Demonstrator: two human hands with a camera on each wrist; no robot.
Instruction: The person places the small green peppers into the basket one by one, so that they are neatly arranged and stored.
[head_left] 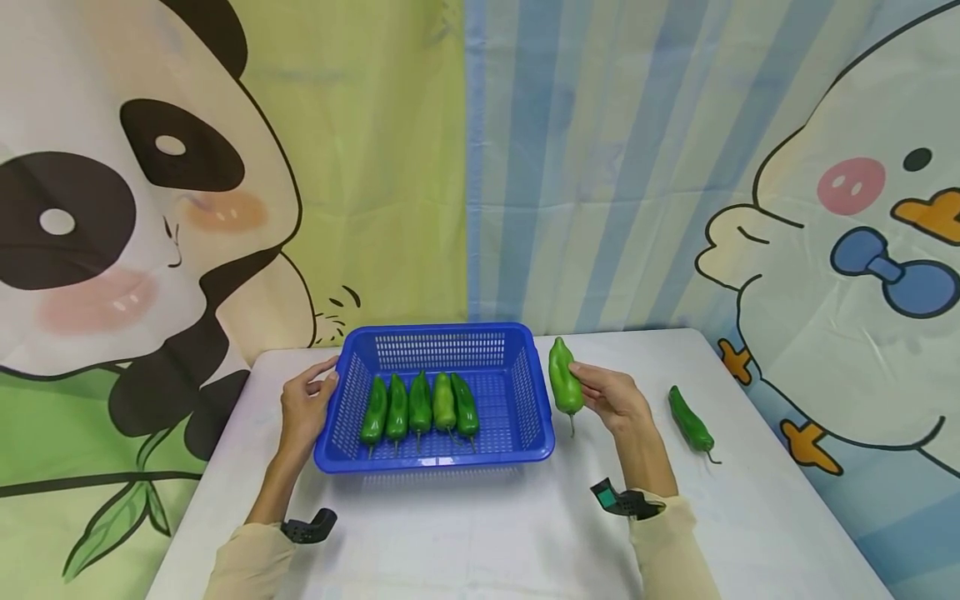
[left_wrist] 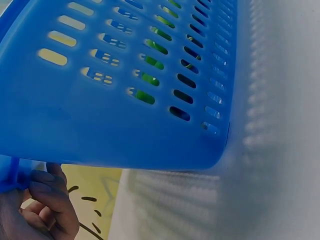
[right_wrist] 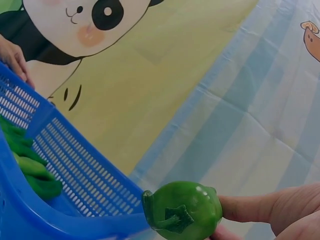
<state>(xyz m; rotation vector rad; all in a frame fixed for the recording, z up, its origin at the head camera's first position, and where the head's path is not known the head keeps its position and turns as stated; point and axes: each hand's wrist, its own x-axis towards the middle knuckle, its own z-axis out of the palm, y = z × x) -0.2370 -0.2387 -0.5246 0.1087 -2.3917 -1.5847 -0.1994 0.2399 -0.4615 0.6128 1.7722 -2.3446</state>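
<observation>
A blue plastic basket [head_left: 435,457] stands on the white table, with several green peppers [head_left: 421,403] lying side by side in its left and middle part. My left hand [head_left: 306,410] grips the basket's left rim; the left wrist view shows its fingers [left_wrist: 57,197] curled at that rim. Just right of the basket, my right hand [head_left: 617,398] pinches a green pepper [head_left: 564,379] between thumb and fingers, its stem pointing down. In the right wrist view this pepper [right_wrist: 187,207] shows stem end first, near the basket's rim [right_wrist: 95,225].
Another green pepper [head_left: 690,421] lies on the white table [head_left: 480,533] to the right of my right forearm. A curtain [head_left: 570,167] with a cartoon panda and a white bird hangs behind the table.
</observation>
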